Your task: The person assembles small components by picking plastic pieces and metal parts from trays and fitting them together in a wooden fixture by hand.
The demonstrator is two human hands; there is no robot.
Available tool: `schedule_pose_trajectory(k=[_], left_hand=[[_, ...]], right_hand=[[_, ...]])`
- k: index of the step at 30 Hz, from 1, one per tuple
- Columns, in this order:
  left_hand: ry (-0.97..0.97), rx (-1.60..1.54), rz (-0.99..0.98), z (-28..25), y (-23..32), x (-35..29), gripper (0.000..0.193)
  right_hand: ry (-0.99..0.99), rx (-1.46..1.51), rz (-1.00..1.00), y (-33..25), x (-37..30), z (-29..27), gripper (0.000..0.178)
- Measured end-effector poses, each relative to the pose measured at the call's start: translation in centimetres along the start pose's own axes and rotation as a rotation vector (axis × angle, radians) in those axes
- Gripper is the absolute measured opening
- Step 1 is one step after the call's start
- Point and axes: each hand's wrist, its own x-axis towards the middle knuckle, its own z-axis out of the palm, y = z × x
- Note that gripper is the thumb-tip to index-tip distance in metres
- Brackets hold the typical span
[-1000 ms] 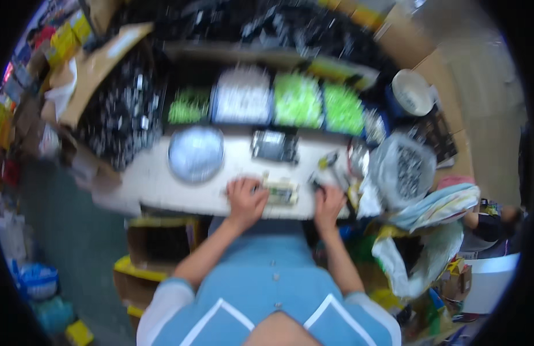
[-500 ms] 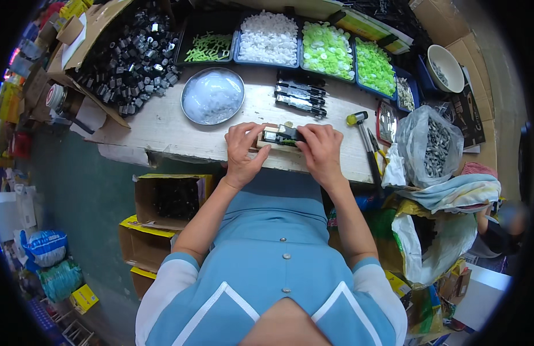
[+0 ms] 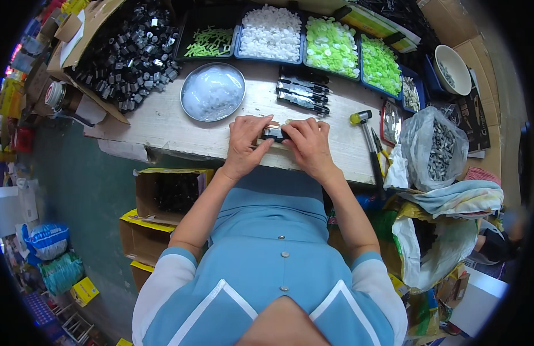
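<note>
At the near edge of the bench, a small black casing with a shiny top lies in a pale wooden block. My left hand grips the block's left end, thumb on the near side and fingers on the far side. The fingers of my right hand close over the casing's right end and press on it, hiding that part. Beyond my hands, several finished-looking black and silver strips lie stacked in a row. Left of them stands a round metal dish of whitish gel.
Across the back stand trays of green sticks, white pieces and green discs. Black metallic blocks fill a carton at left. A hammer, pliers and a plastic bag of metal parts lie at right.
My right hand has moved slightly left, closer to my left hand. The dark piece under its fingers now covers more of the casing. The whole view has shifted a little.
</note>
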Motion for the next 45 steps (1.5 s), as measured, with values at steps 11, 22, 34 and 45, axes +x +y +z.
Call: schedule_pose_trajectory(k=[11, 22, 34, 45], left_hand=[[-0.149, 0.015, 0.01, -0.5, -0.4, 0.8, 0.039], [-0.315, 0.173, 0.15, -1.3, 0.7, 2.6, 0.036], [-0.585, 0.426, 0.319, -0.8, 1.3, 3.5, 0.048], [-0.743, 0.56, 0.335, -0.9, 2.2, 4.4, 0.047]], right_hand=[[-0.08, -0.016, 0.0, -0.3, -0.1, -0.3, 0.034], [0.16, -0.046, 0.453, 5.7, -4.7, -4.5, 0.028], [-0.043, -0.579, 0.622, 8.9, -7.9, -4.7, 0.022], [0.0, 0.113, 0.342, -0.3, -5.2, -6.7, 0.017]])
